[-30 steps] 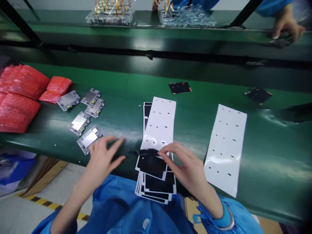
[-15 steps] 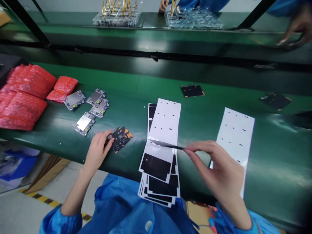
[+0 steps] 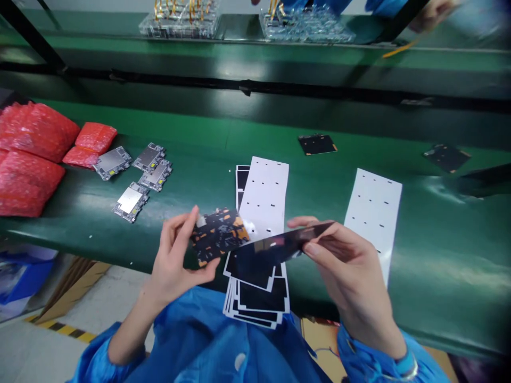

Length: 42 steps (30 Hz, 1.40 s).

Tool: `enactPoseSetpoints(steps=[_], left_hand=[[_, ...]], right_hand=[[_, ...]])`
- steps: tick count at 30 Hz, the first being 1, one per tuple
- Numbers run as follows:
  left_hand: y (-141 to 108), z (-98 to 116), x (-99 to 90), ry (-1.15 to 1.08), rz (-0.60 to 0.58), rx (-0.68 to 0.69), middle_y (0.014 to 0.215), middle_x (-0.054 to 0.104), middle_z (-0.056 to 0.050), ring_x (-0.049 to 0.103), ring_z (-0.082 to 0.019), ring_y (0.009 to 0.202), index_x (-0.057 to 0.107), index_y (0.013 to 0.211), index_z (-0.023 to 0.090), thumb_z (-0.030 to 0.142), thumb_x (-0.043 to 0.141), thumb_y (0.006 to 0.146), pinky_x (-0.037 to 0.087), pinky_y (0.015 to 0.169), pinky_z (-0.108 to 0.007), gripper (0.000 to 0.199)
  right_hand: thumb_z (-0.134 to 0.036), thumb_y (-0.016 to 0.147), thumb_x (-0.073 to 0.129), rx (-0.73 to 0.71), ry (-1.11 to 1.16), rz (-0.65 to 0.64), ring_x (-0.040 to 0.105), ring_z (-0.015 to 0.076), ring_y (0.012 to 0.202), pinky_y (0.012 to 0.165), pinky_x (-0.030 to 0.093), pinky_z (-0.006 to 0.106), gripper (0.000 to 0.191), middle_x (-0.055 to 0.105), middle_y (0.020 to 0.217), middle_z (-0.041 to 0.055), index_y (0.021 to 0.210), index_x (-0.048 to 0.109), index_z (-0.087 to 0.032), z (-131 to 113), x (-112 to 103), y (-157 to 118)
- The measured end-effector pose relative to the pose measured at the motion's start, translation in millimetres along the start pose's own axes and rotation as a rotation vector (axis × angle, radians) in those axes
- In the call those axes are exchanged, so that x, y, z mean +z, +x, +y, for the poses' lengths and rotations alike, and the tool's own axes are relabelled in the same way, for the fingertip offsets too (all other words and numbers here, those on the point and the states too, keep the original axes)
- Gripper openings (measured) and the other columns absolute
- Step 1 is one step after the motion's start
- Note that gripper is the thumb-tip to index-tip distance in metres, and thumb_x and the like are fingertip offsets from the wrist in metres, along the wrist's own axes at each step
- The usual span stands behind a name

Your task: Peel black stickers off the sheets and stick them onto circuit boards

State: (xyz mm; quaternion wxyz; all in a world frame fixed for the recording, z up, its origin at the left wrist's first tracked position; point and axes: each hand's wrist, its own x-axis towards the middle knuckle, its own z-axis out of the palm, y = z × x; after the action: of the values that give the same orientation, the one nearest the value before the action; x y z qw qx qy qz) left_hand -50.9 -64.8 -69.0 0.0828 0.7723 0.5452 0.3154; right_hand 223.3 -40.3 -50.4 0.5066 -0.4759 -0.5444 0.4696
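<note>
My left hand (image 3: 175,260) is closed on a dark circuit board (image 3: 219,234) with orange patches, lifted off the table and tilted. In my right hand (image 3: 347,266), thumb and fingers pinch a thin, glossy black sticker (image 3: 275,250) that stretches left toward the board; whether the two touch I cannot tell. Under them lies a stack of white backing sheets (image 3: 265,191) with black rectangular stickers (image 3: 263,294) showing at the near end. Another white sheet (image 3: 373,207) with small slots rests right of the stack, partly behind my right hand.
Several silver-shielded circuit boards (image 3: 130,202) lie at the left beside red bubble-wrap packs (image 3: 35,130). Two dark boards (image 3: 317,144) lie farther back and right. Clear trays (image 3: 179,24) with orange ribbons stand on the shelf, where a co-worker's hand (image 3: 433,13) shows.
My left hand has raised the circuit board off the table and moved right. My right hand has turned the black sticker so its flat face shows, close to the board.
</note>
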Motion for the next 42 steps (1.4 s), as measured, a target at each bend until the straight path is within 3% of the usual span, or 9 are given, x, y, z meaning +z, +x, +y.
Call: enactPoseSetpoints(steps=[3,7,11,15,24,34,38,40,42], left_hand=[[16,26,-5.5,-0.139,0.017,0.086,0.129,0.057,-0.011,0.062,-0.027,0.115,0.021,0.162,0.033,0.040,0.073,0.085,0.060,0.097,-0.039,0.093],[26,40,-8.1,-0.354,-0.017,0.063,0.132,0.063,-0.010,0.066,-0.026,0.115,0.013,0.162,0.037,0.049,0.076,0.085,0.062,0.096,-0.041,0.100],[30,41,-9.6,-0.456,0.036,0.143,0.130,0.066,-0.011,0.067,-0.026,0.115,0.012,0.163,0.033,0.046,0.083,0.079,0.063,0.092,-0.039,0.110],[30,41,-9.9,-0.514,0.068,0.149,0.130,0.067,-0.011,0.067,-0.023,0.115,0.018,0.163,0.032,0.037,0.088,0.075,0.063,0.093,-0.033,0.112],[26,40,-8.9,-0.586,0.039,0.165,0.137,0.063,-0.011,0.064,-0.024,0.123,0.021,0.162,0.032,0.028,0.091,0.071,0.062,0.095,-0.033,0.115],[26,42,-8.5,-0.547,0.042,0.184,0.137,0.063,-0.012,0.063,-0.025,0.124,0.022,0.162,0.032,0.034,0.088,0.075,0.063,0.096,-0.035,0.110],[31,40,-6.7,-0.498,0.054,0.252,0.137,0.060,-0.013,0.062,-0.025,0.125,0.021,0.162,0.027,0.036,0.085,0.079,0.063,0.097,-0.036,0.105],[35,40,-6.2,-0.452,0.090,0.338,0.138,0.056,-0.013,0.061,-0.023,0.125,0.032,0.159,0.025,0.034,0.084,0.080,0.062,0.097,-0.034,0.095],[36,40,-6.9,-0.370,0.082,0.380,0.140,0.050,-0.010,0.059,-0.021,0.125,0.055,0.143,0.026,0.032,0.081,0.083,0.062,0.098,-0.031,0.066]], right_hand=[[-0.035,0.087,0.077,-0.040,0.025,0.000,0.071,0.0272,0.113,0.082,0.063,0.038,0.016,0.075,0.082,0.0028,0.078,0.068,-0.026,-14,8,-1],[-0.026,0.084,0.079,-0.090,0.009,0.012,0.069,0.0292,0.120,0.095,0.059,0.046,0.011,0.074,0.078,0.0013,0.079,0.070,-0.027,-26,14,-5],[-0.015,0.082,0.079,-0.102,-0.027,-0.007,0.074,0.0201,0.088,0.078,0.062,0.033,0.015,0.073,0.076,-0.0011,0.078,0.071,-0.027,-33,13,-11],[-0.010,0.080,0.078,-0.077,-0.020,-0.025,0.065,0.0113,0.063,0.057,0.054,0.022,0.018,0.069,0.069,-0.0045,0.078,0.070,-0.026,-36,8,-16],[-0.011,0.081,0.078,-0.043,0.027,0.009,0.060,0.0087,0.057,0.048,0.047,0.019,0.017,0.064,0.066,-0.0053,0.076,0.069,-0.026,-38,5,-21],[-0.008,0.080,0.075,-0.038,0.058,0.010,0.056,0.0076,0.053,0.047,0.045,0.019,0.019,0.060,0.065,-0.0054,0.076,0.069,-0.025,-35,2,-23],[-0.008,0.080,0.075,-0.064,0.028,0.018,0.056,0.0077,0.052,0.045,0.044,0.019,0.019,0.060,0.064,-0.0058,0.075,0.067,-0.025,-37,1,-22],[-0.009,0.082,0.074,-0.096,-0.017,0.012,0.058,0.0079,0.053,0.045,0.045,0.019,0.019,0.061,0.065,-0.0058,0.076,0.066,-0.025,-38,2,-21],[-0.010,0.084,0.074,-0.153,-0.105,-0.001,0.061,0.0083,0.057,0.047,0.048,0.018,0.018,0.064,0.068,-0.0054,0.078,0.066,-0.025,-39,3,-21]])
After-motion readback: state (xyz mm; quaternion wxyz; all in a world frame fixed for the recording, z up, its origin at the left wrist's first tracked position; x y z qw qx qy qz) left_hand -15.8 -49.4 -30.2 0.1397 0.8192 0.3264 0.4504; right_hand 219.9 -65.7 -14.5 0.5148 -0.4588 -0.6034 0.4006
